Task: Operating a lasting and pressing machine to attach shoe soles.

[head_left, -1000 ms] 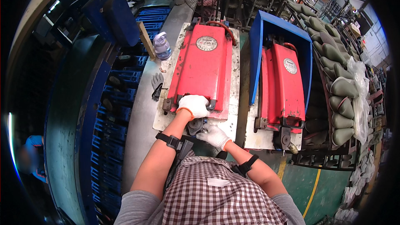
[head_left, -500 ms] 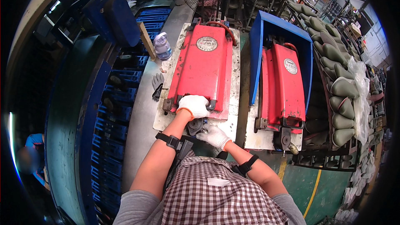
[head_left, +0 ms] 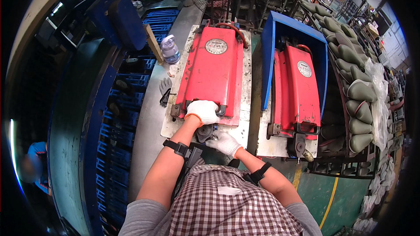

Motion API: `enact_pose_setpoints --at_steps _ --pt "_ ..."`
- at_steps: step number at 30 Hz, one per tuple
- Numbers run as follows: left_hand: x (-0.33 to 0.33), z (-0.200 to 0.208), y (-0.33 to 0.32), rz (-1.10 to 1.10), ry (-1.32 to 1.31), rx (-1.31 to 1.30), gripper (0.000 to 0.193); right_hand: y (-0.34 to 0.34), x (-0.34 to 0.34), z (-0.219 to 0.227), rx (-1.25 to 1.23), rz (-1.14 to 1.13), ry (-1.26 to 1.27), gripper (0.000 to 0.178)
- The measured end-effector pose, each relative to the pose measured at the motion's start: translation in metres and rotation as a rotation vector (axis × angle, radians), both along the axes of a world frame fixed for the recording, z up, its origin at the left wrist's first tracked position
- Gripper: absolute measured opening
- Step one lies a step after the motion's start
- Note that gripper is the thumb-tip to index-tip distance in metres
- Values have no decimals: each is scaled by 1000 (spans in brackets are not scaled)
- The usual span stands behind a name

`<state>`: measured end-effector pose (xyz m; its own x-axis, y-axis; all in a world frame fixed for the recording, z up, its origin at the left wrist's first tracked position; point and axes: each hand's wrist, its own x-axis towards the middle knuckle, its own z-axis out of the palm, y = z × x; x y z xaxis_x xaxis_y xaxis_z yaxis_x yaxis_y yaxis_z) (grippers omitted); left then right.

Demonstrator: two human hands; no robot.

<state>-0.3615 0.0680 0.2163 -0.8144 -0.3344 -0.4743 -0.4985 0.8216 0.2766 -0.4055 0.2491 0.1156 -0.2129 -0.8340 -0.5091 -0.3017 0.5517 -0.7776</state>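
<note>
In front of me lies a red machine cover (head_left: 210, 74) with a round pale label, on a pale, stained base plate (head_left: 170, 124). My left hand (head_left: 203, 110), in a white knit glove with an orange cuff, is wrapped round the black handle (head_left: 222, 110) on the cover's near edge. Just below that handle sits a dark round metal latch (head_left: 204, 133). My right hand (head_left: 224, 143), gloved alike, is closed against the latch's right side. Whatever its fingers grip is hidden.
A second red machine (head_left: 302, 83) stands to the right under a blue hood (head_left: 323, 43). Grey gloves (head_left: 165, 88) and a clear jug (head_left: 169, 49) rest on the metal bench (head_left: 146, 135). Olive shoe-shaped forms (head_left: 361, 111) crowd a rack at right. Far left, a person (head_left: 38, 166) in blue.
Both of my hands stay where they were, at the handle and the latch. At the far left the person in blue has shifted slightly.
</note>
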Motion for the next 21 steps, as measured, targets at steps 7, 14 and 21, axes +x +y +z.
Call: enact_pose_setpoints --at_steps 7,14,21 --pt "0 0 0 -2 -3 -1 43 0 0 1 0 7 9 57" --pt "1 -1 0 0 5 0 44 0 0 3 25 11 -1 58" --pt "0 -2 0 -1 2 -11 44 0 0 1 4 0 3 58"
